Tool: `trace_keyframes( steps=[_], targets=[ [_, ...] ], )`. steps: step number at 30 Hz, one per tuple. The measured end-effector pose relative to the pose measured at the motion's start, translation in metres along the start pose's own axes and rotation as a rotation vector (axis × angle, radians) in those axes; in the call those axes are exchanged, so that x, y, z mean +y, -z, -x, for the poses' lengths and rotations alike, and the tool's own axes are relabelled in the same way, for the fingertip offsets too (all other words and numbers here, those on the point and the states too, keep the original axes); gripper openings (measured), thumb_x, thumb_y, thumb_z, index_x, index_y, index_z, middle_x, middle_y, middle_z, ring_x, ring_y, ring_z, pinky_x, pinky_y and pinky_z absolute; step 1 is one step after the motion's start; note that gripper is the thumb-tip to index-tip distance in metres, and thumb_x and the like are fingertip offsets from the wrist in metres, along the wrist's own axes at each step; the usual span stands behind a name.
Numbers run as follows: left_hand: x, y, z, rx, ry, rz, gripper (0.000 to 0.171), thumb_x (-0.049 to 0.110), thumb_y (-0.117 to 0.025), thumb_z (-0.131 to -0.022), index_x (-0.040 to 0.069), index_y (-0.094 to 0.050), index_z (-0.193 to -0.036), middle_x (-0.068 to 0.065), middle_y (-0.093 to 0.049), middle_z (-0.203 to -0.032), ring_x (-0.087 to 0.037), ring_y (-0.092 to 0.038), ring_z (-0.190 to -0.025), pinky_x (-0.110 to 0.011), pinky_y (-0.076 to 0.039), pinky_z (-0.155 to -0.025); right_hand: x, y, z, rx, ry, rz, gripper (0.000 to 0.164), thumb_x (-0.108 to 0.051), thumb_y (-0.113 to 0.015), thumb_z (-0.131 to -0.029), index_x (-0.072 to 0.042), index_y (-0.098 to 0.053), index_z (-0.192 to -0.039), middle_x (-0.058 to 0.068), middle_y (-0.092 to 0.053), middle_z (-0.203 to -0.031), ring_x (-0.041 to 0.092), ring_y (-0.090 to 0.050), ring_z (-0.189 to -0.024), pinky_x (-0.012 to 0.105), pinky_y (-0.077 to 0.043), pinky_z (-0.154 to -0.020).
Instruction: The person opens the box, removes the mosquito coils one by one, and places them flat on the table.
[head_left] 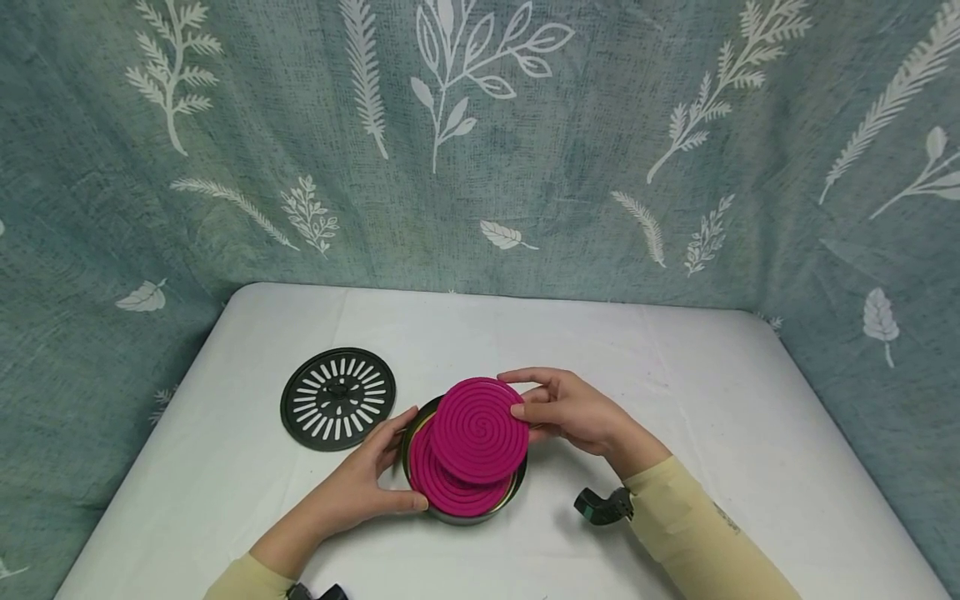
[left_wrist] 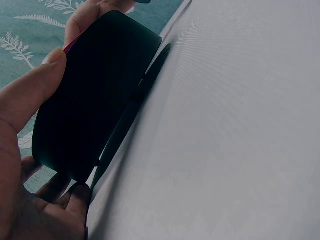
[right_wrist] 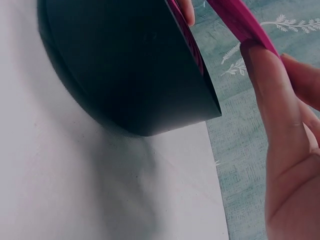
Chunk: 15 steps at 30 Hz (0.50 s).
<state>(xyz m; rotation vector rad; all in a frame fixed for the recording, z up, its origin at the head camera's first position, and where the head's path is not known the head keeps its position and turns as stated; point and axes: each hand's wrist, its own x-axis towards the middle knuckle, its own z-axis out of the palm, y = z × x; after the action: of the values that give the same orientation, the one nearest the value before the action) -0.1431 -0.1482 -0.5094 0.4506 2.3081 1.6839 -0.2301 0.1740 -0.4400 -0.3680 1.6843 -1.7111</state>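
A pink mosquito coil (head_left: 481, 429), flat and spiral, is pinched at its right edge between the thumb and fingers of my right hand (head_left: 572, 412). It hovers tilted over a dark round tin (head_left: 462, 521). Inside the tin lies another pink mosquito coil (head_left: 450, 498), partly covered by the held one. My left hand (head_left: 367, 490) grips the tin's left side, thumb at the near edge and fingers at the far left. In the left wrist view the tin's dark wall (left_wrist: 85, 95) sits between thumb and fingers. The right wrist view shows the held coil's edge (right_wrist: 245, 22) above the tin's rim.
A black round slotted lid (head_left: 337, 421) lies on the white tabletop (head_left: 675, 375), left of and behind the tin. Green leaf-patterned cloth (head_left: 570, 233) hangs around the back and sides. A black wrist camera (head_left: 600, 506) sticks out from the right sleeve.
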Motion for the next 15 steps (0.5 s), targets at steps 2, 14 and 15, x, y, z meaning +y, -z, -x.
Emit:
trace_keyframes(
  steps=[2,14,15],
  targets=[
    [-0.0001,0.0002,-0.0002,-0.001,-0.002,0.005,0.114,0.040,-0.093,-0.065,0.025,-0.027,-0.157,0.003,-0.031,-0.154,-0.019,-0.034,-0.141,-0.028,-0.031,-0.116,-0.0001,0.0013,0.0013,0.032,0.012,0.001,0.057,-0.007,-0.068,-0.093,-0.008,-0.045,-0.146,0.025,-0.067,-0.113,0.029,-0.072,-0.086,0.047,-0.062,-0.079],
    [-0.0010,-0.0009,0.0004,-0.006,-0.010,0.033,0.112,0.035,-0.092,-0.067,0.022,-0.027,-0.157,0.000,-0.030,-0.155,-0.022,-0.033,-0.142,-0.030,-0.030,-0.116,-0.0007,0.0094,0.0051,0.196,0.109,-0.085,0.059,-0.007,-0.067,-0.094,-0.010,-0.043,-0.148,0.022,-0.066,-0.113,0.025,-0.072,-0.086,0.040,-0.063,-0.077],
    [-0.0011,-0.0010,0.0003,-0.005,-0.012,0.031,0.112,0.035,-0.092,-0.067,0.022,-0.027,-0.157,0.000,-0.030,-0.155,-0.022,-0.033,-0.142,-0.030,-0.030,-0.116,-0.0005,0.0103,0.0051,0.208,0.116,-0.094,0.059,-0.006,-0.067,-0.094,-0.009,-0.043,-0.148,0.022,-0.066,-0.112,0.024,-0.072,-0.085,0.039,-0.063,-0.077]
  ],
)
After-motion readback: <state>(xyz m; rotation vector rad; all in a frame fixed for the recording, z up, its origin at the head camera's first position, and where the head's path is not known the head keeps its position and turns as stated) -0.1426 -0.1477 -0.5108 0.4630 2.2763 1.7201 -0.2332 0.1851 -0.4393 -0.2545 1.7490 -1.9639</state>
